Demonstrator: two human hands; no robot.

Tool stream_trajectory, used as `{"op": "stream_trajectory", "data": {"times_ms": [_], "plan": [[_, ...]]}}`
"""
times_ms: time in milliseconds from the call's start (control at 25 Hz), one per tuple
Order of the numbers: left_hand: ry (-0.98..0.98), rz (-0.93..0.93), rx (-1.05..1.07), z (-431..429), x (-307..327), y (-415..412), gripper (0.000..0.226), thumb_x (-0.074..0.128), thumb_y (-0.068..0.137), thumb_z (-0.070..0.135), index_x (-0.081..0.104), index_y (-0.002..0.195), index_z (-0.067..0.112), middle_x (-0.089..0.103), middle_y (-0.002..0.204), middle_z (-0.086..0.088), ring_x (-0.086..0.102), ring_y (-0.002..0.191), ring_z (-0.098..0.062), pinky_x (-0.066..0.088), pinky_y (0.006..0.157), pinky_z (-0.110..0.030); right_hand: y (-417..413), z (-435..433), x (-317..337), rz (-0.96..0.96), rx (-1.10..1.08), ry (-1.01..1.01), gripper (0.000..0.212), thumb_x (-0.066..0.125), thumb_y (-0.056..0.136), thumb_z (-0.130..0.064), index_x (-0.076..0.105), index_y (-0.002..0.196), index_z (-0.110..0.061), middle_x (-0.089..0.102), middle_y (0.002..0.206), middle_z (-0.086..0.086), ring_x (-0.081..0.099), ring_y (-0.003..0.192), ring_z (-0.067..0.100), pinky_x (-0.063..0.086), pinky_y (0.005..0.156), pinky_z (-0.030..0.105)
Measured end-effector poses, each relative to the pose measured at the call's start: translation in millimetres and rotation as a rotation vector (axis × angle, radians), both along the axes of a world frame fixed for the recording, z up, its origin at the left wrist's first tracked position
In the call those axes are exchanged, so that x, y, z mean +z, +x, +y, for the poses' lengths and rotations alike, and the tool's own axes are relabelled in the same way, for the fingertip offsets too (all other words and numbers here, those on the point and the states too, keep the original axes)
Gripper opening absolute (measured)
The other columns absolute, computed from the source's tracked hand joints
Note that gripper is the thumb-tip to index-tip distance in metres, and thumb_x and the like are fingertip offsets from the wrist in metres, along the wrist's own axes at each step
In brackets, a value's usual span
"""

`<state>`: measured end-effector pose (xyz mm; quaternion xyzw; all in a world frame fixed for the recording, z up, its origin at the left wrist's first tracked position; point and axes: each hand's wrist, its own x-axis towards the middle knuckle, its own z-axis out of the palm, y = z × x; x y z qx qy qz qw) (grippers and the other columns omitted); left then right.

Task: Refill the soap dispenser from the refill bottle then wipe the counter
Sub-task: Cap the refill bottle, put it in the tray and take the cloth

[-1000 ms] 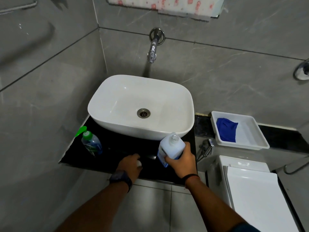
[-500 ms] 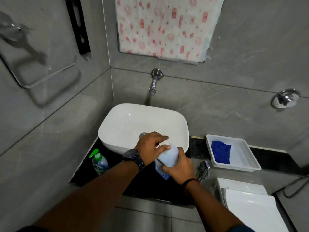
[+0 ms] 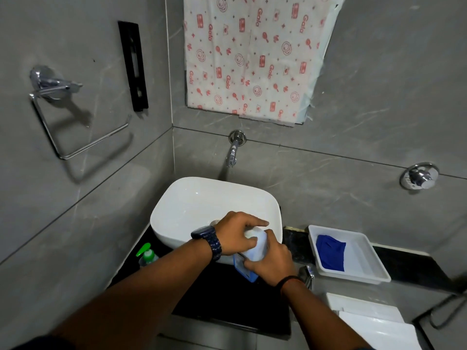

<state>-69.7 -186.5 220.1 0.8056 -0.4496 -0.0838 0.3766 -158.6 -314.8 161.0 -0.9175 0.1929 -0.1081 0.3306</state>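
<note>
The white refill bottle with a blue label is held over the black counter, just in front of the white basin. My right hand grips its body from the right. My left hand is closed over the bottle's top, hiding the neck and any cap. The soap dispenser, clear with a green pump, stands on the counter at the basin's left. A blue cloth lies in a white tray to the right.
A chrome tap sticks out of the grey wall above the basin. A small metal fitting sits right of my right wrist. A white toilet tank lid is at lower right. A towel ring hangs on the left wall.
My left hand left the counter and came onto the top of the bottle, which was open one second ago. The camera tilted up, showing more wall.
</note>
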Motion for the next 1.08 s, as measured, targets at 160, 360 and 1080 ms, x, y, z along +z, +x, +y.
{"op": "stream_trajectory", "data": {"times_ms": [160, 360, 1080], "plan": [[-0.185, 0.187, 0.267, 7.8, -1.8, 8.3, 0.054, 0.085, 0.061, 0.026, 0.067, 0.111, 0.021, 0.065, 0.111, 0.005, 0.058, 0.1, -0.009, 0.04, 0.086, -0.013, 0.7, -0.2, 1.7, -0.015, 0.0, 0.027, 0.071, 0.069, 0.045, -0.055, 0.042, 0.106, -0.028, 0.063, 0.089, 0.001, 0.061, 0.081, 0.026, 0.053, 0.063, 0.034], [-0.207, 0.086, 0.444, 29.4, -13.6, 13.0, 0.02, 0.076, 0.07, 0.025, 0.073, 0.089, 0.023, 0.07, 0.087, 0.006, 0.062, 0.076, -0.01, 0.052, 0.078, -0.031, -5.9, -9.6, -0.2, -0.013, -0.006, 0.019, 0.071, 0.074, 0.046, -0.052, 0.041, 0.104, -0.026, 0.062, 0.096, 0.005, 0.059, 0.083, 0.028, 0.055, 0.068, 0.04], [0.109, -0.204, -0.106, 7.4, -1.6, 18.0, 0.026, 0.072, 0.077, 0.025, 0.068, 0.1, 0.013, 0.058, 0.098, -0.001, 0.051, 0.086, -0.017, 0.039, 0.073, -0.027, 1.2, -22.8, -1.4, -0.015, 0.197, 0.182, 0.064, 0.085, 0.044, -0.039, 0.05, 0.098, -0.032, 0.064, 0.092, -0.005, 0.062, 0.084, 0.018, 0.056, 0.069, 0.04]]}}
